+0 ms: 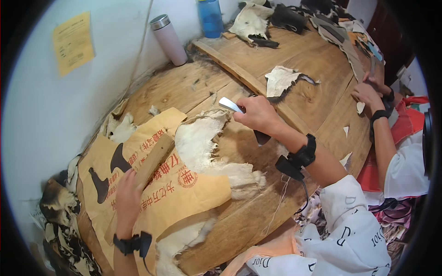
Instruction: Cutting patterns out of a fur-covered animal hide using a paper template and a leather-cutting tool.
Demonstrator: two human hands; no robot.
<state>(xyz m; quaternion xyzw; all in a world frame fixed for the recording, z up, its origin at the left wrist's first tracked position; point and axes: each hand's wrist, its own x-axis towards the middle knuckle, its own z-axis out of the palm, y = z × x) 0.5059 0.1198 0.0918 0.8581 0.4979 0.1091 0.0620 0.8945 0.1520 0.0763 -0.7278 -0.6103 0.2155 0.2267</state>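
Note:
My right hand [255, 112] is closed round a tool with a flat metal blade [228, 105] and dark handle, held above the table. My left hand [129, 195] grips a flat wooden strip [156, 156] lying across printed tan paper [193, 193]; its fingers are slightly blurred. Two dark curved shapes [100, 186] show on the paper beside that hand. A pale, ragged-edged hide [191, 138] with fur fringes lies along the paper, between my two hands.
A co-worker's hands [366, 94] work at a grey strip [350, 60] on the right. Across the wooden table [322, 110] runs a raised batten [235, 69]. Hide scraps [281, 80], a pink flask [168, 41] and a blue bottle [209, 18] sit toward the back, near the wall.

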